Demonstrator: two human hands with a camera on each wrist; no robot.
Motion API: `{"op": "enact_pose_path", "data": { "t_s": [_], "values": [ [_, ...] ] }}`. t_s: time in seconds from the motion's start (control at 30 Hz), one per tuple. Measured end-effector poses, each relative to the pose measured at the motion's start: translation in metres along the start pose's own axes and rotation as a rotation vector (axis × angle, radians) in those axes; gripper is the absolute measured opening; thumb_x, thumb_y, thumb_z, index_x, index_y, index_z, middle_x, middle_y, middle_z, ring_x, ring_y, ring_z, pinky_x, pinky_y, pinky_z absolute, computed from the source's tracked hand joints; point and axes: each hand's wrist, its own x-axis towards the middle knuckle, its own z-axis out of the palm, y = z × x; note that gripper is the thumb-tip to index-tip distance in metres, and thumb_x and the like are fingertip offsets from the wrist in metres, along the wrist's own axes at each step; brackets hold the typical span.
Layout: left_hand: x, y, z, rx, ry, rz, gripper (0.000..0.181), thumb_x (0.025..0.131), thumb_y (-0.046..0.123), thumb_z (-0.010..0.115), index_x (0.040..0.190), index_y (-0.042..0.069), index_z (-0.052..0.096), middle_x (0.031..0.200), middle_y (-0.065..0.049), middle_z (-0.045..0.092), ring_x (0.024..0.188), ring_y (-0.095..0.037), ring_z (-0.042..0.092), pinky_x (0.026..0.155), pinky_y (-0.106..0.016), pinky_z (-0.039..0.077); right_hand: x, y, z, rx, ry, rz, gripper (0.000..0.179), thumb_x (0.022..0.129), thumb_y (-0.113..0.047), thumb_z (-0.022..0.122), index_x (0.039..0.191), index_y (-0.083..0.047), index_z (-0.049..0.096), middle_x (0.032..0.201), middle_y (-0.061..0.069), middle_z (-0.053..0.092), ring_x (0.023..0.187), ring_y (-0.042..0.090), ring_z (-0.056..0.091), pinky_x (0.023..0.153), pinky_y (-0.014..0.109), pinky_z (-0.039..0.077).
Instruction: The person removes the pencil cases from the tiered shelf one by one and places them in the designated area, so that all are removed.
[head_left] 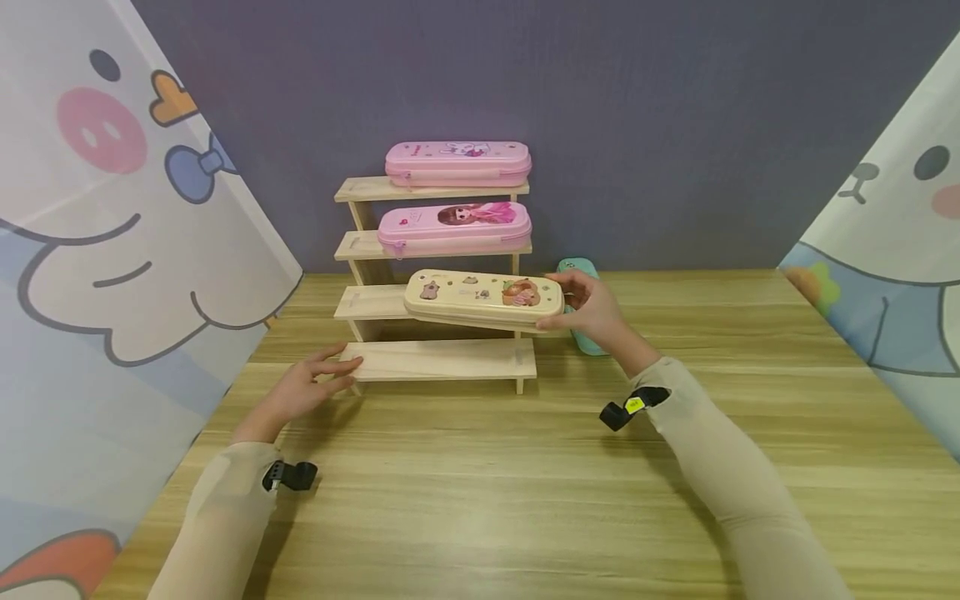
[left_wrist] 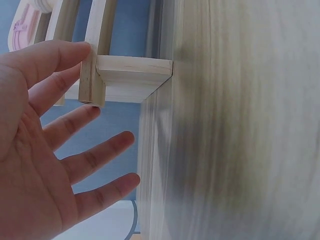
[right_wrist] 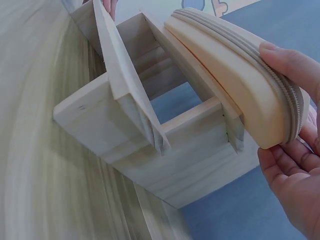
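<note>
A cream pencil case with cartoon animal pictures lies along the third step from the top of a wooden step rack. My right hand grips its right end, thumb on the near side and fingers round the far side. In the right wrist view, the case's zipped edge shows beside the thumb, and its underside is close against the step. At the rack's lowest step, my left hand touches the left end with fingers spread; the left wrist view shows thumb at the board's end.
Two pink pencil cases, one with a rabbit and one with a doll picture, occupy the upper steps. A teal case stands on the table behind my right hand. A dark wall backs the rack; cartoon curtains hang at both sides.
</note>
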Motion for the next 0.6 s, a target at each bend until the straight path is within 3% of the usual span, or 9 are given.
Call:
{"op": "enact_pose_path", "data": {
  "t_s": [0.27, 0.6],
  "values": [
    [0.0, 0.0, 0.0, 0.002, 0.003, 0.001, 0.047, 0.099, 0.031, 0.064, 0.139, 0.006, 0.058, 0.159, -0.023, 0.026, 0.143, -0.054, 0.017, 0.106, -0.073, 0.022, -0.018, -0.002, -0.022, 0.029, 0.031, -0.034, 0.068, 0.063, 0.02, 0.083, 0.126, 0.008, 0.059, 0.109, -0.006, 0.065, 0.098, 0.014, 0.062, 0.085, 0.022, 0.052],
    [0.001, 0.001, 0.001, -0.005, 0.004, 0.007, 0.046, 0.099, 0.029, 0.064, 0.139, 0.005, 0.058, 0.159, -0.025, 0.025, 0.142, -0.055, 0.016, 0.107, -0.072, 0.022, -0.044, -0.014, -0.058, 0.085, 0.05, -0.093, 0.063, 0.062, 0.025, 0.08, 0.113, -0.01, 0.07, 0.112, -0.003, 0.067, 0.1, 0.014, 0.062, 0.087, 0.02, 0.05]
  ]
}}
